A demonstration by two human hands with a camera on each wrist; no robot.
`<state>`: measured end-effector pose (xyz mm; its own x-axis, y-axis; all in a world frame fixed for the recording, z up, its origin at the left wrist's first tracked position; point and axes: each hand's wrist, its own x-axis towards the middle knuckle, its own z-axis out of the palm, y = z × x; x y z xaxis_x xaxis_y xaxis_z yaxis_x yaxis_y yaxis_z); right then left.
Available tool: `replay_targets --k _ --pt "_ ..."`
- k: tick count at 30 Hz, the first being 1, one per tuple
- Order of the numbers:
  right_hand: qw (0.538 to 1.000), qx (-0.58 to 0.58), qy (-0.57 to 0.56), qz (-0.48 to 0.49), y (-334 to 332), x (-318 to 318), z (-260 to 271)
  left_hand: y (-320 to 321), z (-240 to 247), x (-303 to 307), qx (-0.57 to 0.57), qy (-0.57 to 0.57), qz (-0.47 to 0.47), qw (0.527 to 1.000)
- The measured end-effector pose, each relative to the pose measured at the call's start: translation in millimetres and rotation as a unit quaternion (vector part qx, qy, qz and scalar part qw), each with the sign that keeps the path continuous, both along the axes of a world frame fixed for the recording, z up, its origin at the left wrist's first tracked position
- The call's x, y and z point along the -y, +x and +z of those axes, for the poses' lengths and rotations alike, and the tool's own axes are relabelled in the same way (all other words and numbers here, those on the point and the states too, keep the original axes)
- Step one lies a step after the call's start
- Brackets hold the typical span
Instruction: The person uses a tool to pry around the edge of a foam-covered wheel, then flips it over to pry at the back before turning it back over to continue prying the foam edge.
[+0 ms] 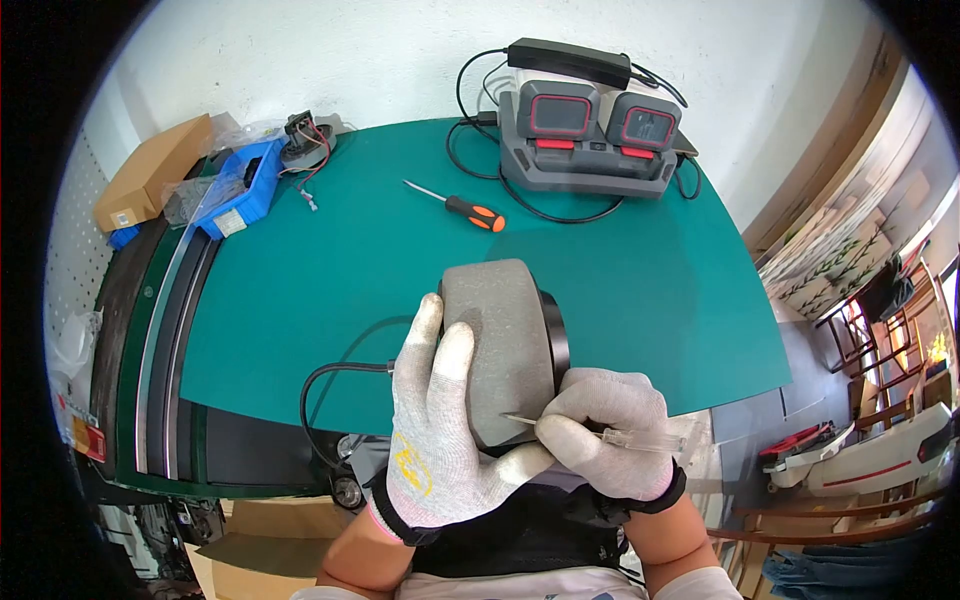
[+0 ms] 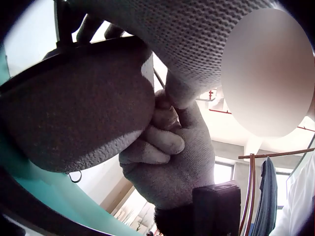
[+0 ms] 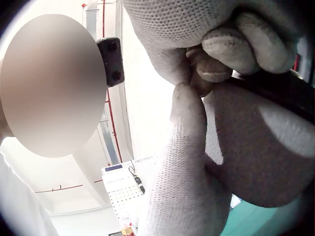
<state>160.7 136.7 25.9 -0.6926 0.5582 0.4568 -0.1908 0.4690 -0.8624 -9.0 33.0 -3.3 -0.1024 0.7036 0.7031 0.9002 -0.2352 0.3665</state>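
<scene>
A grey textured housing (image 1: 505, 350) (image 2: 83, 103) (image 3: 266, 152) with a black rim on its right side is held tilted above the front of the green table. My gloved left hand (image 1: 440, 440) lies along its left side, two nearly straight fingers resting on the grey face and the thumb reaching towards the other hand. My gloved right hand (image 1: 605, 435) (image 2: 170, 164) pinches a thin tool with a clear handle (image 1: 645, 441), its metal shaft crossing the housing's lower right part. Whether the tip touches the surface cannot be told. The wrist views hide most of the tool.
An orange and black screwdriver (image 1: 475, 213) lies on the green table (image 1: 330, 270). Behind it stands a grey dock (image 1: 585, 172) with two units and a black power adapter (image 1: 568, 62). A blue bin (image 1: 243, 190) and cardboard box (image 1: 155, 172) are at left. A black cable (image 1: 335, 368) loops beside the housing.
</scene>
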Motion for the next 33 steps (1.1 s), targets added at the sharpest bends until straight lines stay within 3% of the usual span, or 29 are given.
replay_targets --k 5,9,15,24,27,29,33 --pt "0.997 -0.001 0.079 -0.002 0 -2 1 0 -2 -1 0.006 0.018 -0.01 1.0" --pt "0.999 0.005 0.053 0.004 2 -2 -1 0 -1 1 0.0 0.009 -0.004 1.0" --pt "0.994 0.006 0.105 0.028 2 -7 1 1 -2 2 -0.004 0.011 -0.003 1.0" --pt "0.999 -0.017 0.035 0.019 0 -5 -12 -1 -2 2 -0.005 0.02 -0.008 1.0" --pt "0.996 -0.079 -0.031 0.04 1 -3 -25 -1 2 4 -0.004 0.01 -0.001 1.0" --pt "0.977 -0.088 -0.189 0.035 5 3 -27 -3 2 4 0.017 0.011 -0.014 1.0" --pt "0.966 -0.127 -0.226 -0.006 3 11 -29 -2 6 5 0.028 0.005 -0.001 1.0"
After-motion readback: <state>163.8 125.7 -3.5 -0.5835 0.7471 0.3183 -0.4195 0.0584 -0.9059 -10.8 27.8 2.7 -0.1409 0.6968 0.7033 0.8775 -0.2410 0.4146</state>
